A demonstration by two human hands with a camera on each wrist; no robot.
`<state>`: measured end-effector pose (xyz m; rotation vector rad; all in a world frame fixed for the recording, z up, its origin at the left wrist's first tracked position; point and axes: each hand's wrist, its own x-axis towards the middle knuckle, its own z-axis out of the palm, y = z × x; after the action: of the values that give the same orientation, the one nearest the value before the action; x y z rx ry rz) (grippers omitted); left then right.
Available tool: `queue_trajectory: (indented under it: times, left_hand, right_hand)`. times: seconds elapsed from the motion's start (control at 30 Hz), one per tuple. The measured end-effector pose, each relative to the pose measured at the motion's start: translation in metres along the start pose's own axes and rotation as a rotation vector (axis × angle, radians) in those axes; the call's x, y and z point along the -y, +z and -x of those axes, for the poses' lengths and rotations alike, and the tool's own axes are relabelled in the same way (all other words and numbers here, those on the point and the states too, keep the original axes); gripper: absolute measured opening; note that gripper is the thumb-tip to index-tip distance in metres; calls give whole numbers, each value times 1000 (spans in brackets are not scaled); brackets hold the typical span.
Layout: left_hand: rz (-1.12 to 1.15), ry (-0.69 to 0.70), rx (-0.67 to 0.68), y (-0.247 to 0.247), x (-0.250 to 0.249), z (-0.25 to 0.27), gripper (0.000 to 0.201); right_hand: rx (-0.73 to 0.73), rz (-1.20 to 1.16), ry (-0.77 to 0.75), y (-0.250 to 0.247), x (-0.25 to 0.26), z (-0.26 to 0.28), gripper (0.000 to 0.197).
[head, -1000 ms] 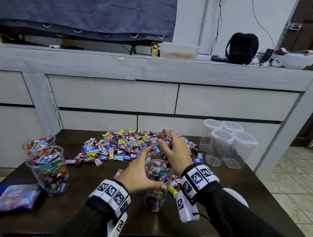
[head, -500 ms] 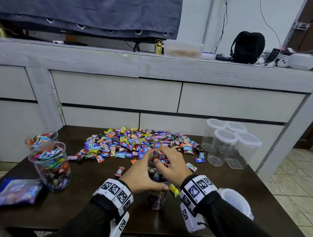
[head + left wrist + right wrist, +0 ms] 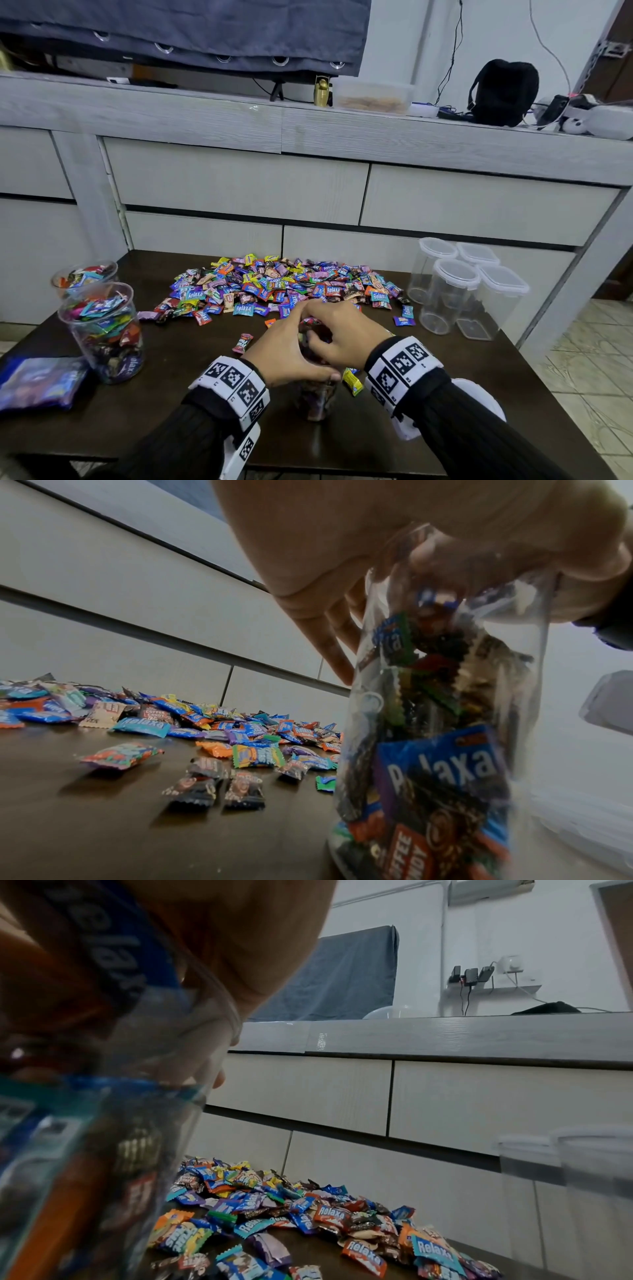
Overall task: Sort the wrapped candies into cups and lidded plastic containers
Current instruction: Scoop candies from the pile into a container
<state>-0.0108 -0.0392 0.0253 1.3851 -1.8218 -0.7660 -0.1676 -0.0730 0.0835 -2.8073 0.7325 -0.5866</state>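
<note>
Candies (image 3: 287, 286) heaped mid-frame, filled cups (image 3: 102, 329) left, lidded containers (image 3: 459, 291) right — left hand (image 3: 284, 353) grips centre cup (image 3: 317, 394); right hand (image 3: 342, 330), back from the heap, fingers curled into its mouth, grasp unclear.

dim, even indoor light; bowed wide-angle edges; blurred, smeared close foreground in wrist views

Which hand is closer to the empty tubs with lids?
The right hand. It sits over the mouth of the cup in the middle, on the side toward the tubs at the table's right. The left hand grips the cup's other side, farther away.
</note>
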Motion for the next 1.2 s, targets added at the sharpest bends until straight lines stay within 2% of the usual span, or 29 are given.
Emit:
queue_trajectory:
  times: [0.2, 0.33, 0.53, 0.6, 0.7, 0.77, 0.8, 0.83, 0.9, 0.97, 1.03, 1.1, 1.2]
  left_hand:
    - [14, 7, -14, -1, -2, 1, 101]
    - [47, 34, -8, 0, -2, 2, 103]
    - [97, 24, 14, 0, 2, 1, 115]
    - [120, 25, 51, -3, 2, 3, 121]
    - [262, 30, 91, -5, 5, 6, 120]
    - [300, 1, 24, -9, 9, 10, 109]
    - [267, -37, -31, -12, 13, 12, 102]
    - [191, -93, -87, -17, 19, 13, 96]
    - [-82, -229, -109, -28, 35, 15, 91]
    - [-432, -327, 1, -36, 53, 17, 89]
    - [-671, -396, 96, -39, 72, 15, 87]
    - [-808, -483, 145, -40, 88, 11, 94]
    - [-957, -584, 188, -40, 109, 4, 113]
  right_hand:
    - [-20, -5, -73, -6, -1, -2, 23]
    - [-27, 10, -48, 0, -4, 2, 16]
    - [-103, -114, 43, 6, -5, 3, 12]
    - [-197, -157, 55, 7, -7, 7, 8]
    - [-473, -230, 140, 6, -15, 15, 8]
    - [-612, -226, 201, 5, -28, 22, 16]
    - [-601, -197, 261, 5, -38, 27, 21]
    - [-521, -163, 347, 5, -49, 34, 29]
    - [-207, -114, 552, 10, -68, 48, 58]
    - [112, -24, 688, 20, -82, 60, 92]
    - [328, 117, 737, 35, -91, 68, 112]
    - [433, 195, 759, 49, -98, 71, 120]
    - [483, 234, 773, 66, -106, 69, 124]
